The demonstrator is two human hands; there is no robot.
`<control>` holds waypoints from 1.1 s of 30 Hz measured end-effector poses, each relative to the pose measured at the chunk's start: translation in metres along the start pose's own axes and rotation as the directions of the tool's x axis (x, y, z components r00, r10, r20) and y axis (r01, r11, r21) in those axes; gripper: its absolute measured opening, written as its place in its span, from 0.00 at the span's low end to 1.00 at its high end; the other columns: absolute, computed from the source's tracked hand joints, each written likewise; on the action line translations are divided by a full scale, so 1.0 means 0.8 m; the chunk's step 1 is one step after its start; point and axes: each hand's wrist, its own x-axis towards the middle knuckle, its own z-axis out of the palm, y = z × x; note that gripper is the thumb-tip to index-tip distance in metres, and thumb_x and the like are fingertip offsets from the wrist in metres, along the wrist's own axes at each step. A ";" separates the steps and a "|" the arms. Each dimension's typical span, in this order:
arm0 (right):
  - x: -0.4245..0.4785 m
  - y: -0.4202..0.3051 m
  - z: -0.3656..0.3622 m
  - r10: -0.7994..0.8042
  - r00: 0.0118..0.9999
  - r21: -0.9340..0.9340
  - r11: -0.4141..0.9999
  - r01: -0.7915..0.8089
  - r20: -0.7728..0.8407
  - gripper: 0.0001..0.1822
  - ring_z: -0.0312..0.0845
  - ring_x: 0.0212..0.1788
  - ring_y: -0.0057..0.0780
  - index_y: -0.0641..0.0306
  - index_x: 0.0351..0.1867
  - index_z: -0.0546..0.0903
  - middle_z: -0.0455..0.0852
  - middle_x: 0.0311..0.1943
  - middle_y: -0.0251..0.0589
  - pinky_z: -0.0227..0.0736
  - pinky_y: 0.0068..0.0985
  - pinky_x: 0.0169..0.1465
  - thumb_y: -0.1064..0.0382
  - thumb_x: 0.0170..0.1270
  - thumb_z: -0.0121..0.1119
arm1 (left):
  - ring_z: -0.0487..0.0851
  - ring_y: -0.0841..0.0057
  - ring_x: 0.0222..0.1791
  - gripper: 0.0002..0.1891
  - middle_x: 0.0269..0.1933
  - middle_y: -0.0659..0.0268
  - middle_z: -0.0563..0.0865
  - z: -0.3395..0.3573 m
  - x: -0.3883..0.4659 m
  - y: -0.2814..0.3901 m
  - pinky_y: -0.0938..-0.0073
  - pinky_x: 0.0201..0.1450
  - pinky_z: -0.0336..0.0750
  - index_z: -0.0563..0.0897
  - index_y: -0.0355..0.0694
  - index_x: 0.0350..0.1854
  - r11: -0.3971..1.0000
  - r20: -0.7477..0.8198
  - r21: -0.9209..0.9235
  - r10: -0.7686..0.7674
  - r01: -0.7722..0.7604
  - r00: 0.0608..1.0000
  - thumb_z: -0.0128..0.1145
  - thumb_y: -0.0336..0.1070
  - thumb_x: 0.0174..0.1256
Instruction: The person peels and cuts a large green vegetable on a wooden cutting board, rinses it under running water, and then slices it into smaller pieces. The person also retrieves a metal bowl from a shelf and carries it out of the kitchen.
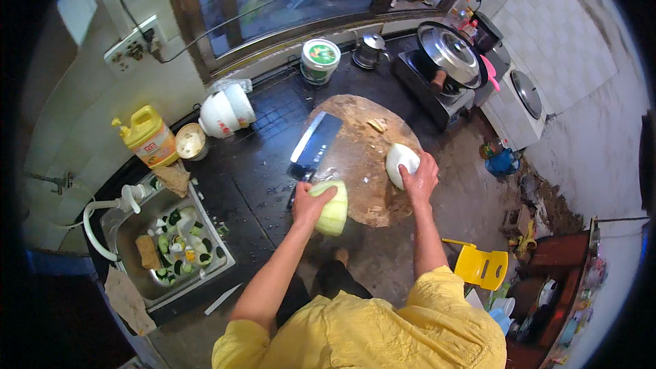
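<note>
My left hand (309, 206) grips a pale green peeled piece of melon or gourd (332, 208) at the near left edge of a round wooden chopping board (359, 164). On the board's right side, my right hand (421, 177) holds a white-fleshed piece (401, 165). A cleaver (318, 144) lies on the board's left part, its blade overhanging the black counter and its handle partly hidden near my left hand. A small yellowish scrap (378, 124) and tiny crumbs rest on the board.
A steel sink (225, 261) at left holds peelings and a brown sponge-like block. White bowls (225, 111), a yellow detergent jug (148, 136) and a lidded tub (320, 60) stand behind. A lidded wok (451, 54) sits on a stove, back right. A yellow chair (479, 266) stands lower right.
</note>
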 end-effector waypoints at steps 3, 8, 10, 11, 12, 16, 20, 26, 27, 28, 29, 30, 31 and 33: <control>0.030 0.078 0.008 0.218 0.881 0.209 0.921 -0.328 0.420 0.40 0.76 0.58 0.46 0.66 0.61 0.74 0.81 0.54 0.49 0.70 0.39 0.60 0.52 0.45 0.75 | 0.82 0.61 0.47 0.41 0.46 0.52 0.83 0.053 0.022 0.035 0.64 0.53 0.73 0.71 0.37 0.49 0.984 0.001 0.178 -0.008 0.007 1.000 0.74 0.62 0.40; 0.069 0.102 0.024 0.080 0.666 0.342 0.808 -0.479 0.742 0.47 0.78 0.56 0.42 0.69 0.67 0.68 0.80 0.57 0.52 0.72 0.33 0.60 0.63 0.39 0.76 | 0.78 0.53 0.55 0.41 0.54 0.46 0.80 0.084 0.074 0.050 0.58 0.59 0.70 0.71 0.34 0.59 0.979 -0.065 0.199 0.046 -0.032 0.997 0.71 0.58 0.49; 0.063 0.111 0.010 0.072 0.592 0.419 0.638 -0.646 0.803 0.44 0.78 0.55 0.38 0.64 0.66 0.70 0.81 0.55 0.46 0.72 0.32 0.59 0.65 0.42 0.74 | 0.76 0.51 0.56 0.38 0.55 0.45 0.77 0.101 0.039 0.070 0.57 0.59 0.70 0.72 0.35 0.59 0.714 -0.176 0.611 0.542 -0.340 0.822 0.70 0.55 0.51; 0.060 0.117 0.003 0.064 0.560 0.443 0.541 -0.715 0.826 0.42 0.78 0.55 0.36 0.62 0.65 0.71 0.82 0.54 0.44 0.72 0.32 0.58 0.65 0.43 0.74 | 0.75 0.51 0.57 0.37 0.56 0.45 0.76 0.114 0.019 0.081 0.56 0.59 0.70 0.72 0.35 0.59 0.483 -0.131 0.777 0.750 -0.403 0.648 0.70 0.54 0.52; 0.055 0.130 0.000 0.060 0.521 0.428 0.495 -0.757 0.852 0.42 0.78 0.55 0.36 0.62 0.66 0.69 0.81 0.54 0.43 0.72 0.33 0.59 0.66 0.45 0.72 | 0.72 0.51 0.60 0.39 0.59 0.46 0.73 0.129 -0.004 0.089 0.55 0.62 0.67 0.72 0.36 0.62 0.499 -0.076 0.745 0.724 -0.443 0.686 0.71 0.54 0.51; 0.012 0.081 -0.019 -0.155 0.648 0.633 0.466 -0.618 0.746 0.41 0.72 0.63 0.37 0.65 0.68 0.66 0.77 0.60 0.48 0.64 0.33 0.67 0.59 0.53 0.72 | 0.75 0.57 0.60 0.39 0.57 0.51 0.77 0.165 -0.049 0.071 0.58 0.62 0.69 0.69 0.33 0.64 0.877 0.126 0.092 0.459 -0.471 0.879 0.71 0.47 0.53; 0.025 0.038 -0.015 -0.389 0.501 0.627 0.585 -0.514 0.773 0.28 0.64 0.70 0.37 0.62 0.66 0.72 0.72 0.67 0.48 0.57 0.31 0.71 0.53 0.68 0.58 | 0.80 0.69 0.55 0.28 0.55 0.62 0.80 0.115 -0.051 0.032 0.63 0.60 0.74 0.70 0.38 0.63 0.582 0.114 -0.813 0.145 0.009 0.983 0.63 0.33 0.60; 0.061 0.028 0.112 -0.533 0.767 0.572 0.774 0.271 0.358 0.24 0.58 0.73 0.46 0.63 0.68 0.69 0.68 0.68 0.52 0.51 0.36 0.75 0.58 0.73 0.47 | 0.79 0.66 0.59 0.29 0.57 0.60 0.80 0.006 -0.067 0.001 0.59 0.63 0.73 0.68 0.39 0.65 0.563 -0.102 -0.818 0.066 -0.122 0.993 0.60 0.38 0.62; 0.054 0.017 0.117 -0.558 0.749 0.540 0.778 0.322 0.358 0.24 0.56 0.74 0.48 0.63 0.68 0.68 0.67 0.69 0.52 0.49 0.37 0.76 0.58 0.73 0.46 | 0.78 0.66 0.59 0.29 0.57 0.60 0.79 -0.008 -0.072 -0.002 0.58 0.63 0.73 0.68 0.39 0.65 0.578 -0.138 -0.801 0.076 -0.157 0.987 0.60 0.38 0.62; 0.048 0.011 0.119 -0.578 0.733 0.503 0.781 0.370 0.358 0.25 0.53 0.75 0.50 0.63 0.69 0.67 0.65 0.70 0.52 0.47 0.37 0.77 0.58 0.74 0.45 | 0.78 0.66 0.59 0.29 0.57 0.60 0.79 -0.016 -0.074 -0.006 0.58 0.63 0.73 0.68 0.39 0.65 0.576 -0.155 -0.800 0.073 -0.169 0.985 0.60 0.38 0.62; 0.037 0.014 0.114 -0.606 0.686 0.529 0.766 0.366 0.402 0.25 0.54 0.74 0.50 0.63 0.69 0.67 0.65 0.70 0.52 0.47 0.37 0.77 0.58 0.73 0.46 | 0.78 0.66 0.59 0.29 0.57 0.60 0.80 -0.021 -0.075 -0.009 0.58 0.63 0.73 0.68 0.39 0.65 0.576 -0.167 -0.798 0.071 -0.177 0.983 0.60 0.38 0.62; 0.022 0.012 0.096 -0.641 0.630 0.561 0.743 0.365 0.438 0.25 0.54 0.74 0.50 0.64 0.68 0.67 0.65 0.71 0.52 0.47 0.38 0.77 0.59 0.73 0.47 | 0.78 0.66 0.59 0.28 0.57 0.60 0.80 -0.027 -0.078 -0.012 0.58 0.63 0.72 0.68 0.39 0.65 0.573 -0.190 -0.796 0.072 -0.196 0.979 0.59 0.38 0.62; 0.008 0.018 0.077 -0.664 0.577 0.578 0.731 0.364 0.476 0.25 0.54 0.74 0.50 0.65 0.68 0.67 0.64 0.71 0.52 0.47 0.38 0.77 0.59 0.72 0.47 | 0.78 0.66 0.59 0.28 0.57 0.60 0.80 -0.025 -0.077 -0.012 0.59 0.64 0.72 0.68 0.39 0.65 0.565 -0.179 -0.804 0.069 -0.186 0.981 0.59 0.38 0.62; -0.016 0.034 0.042 -0.774 0.262 0.713 0.633 0.300 0.577 0.20 0.61 0.69 0.51 0.66 0.62 0.71 0.70 0.63 0.54 0.56 0.41 0.71 0.60 0.72 0.49 | 0.78 0.66 0.58 0.28 0.57 0.61 0.79 -0.016 -0.071 -0.005 0.60 0.64 0.72 0.68 0.38 0.65 0.550 -0.149 -0.819 0.066 -0.160 0.987 0.59 0.37 0.62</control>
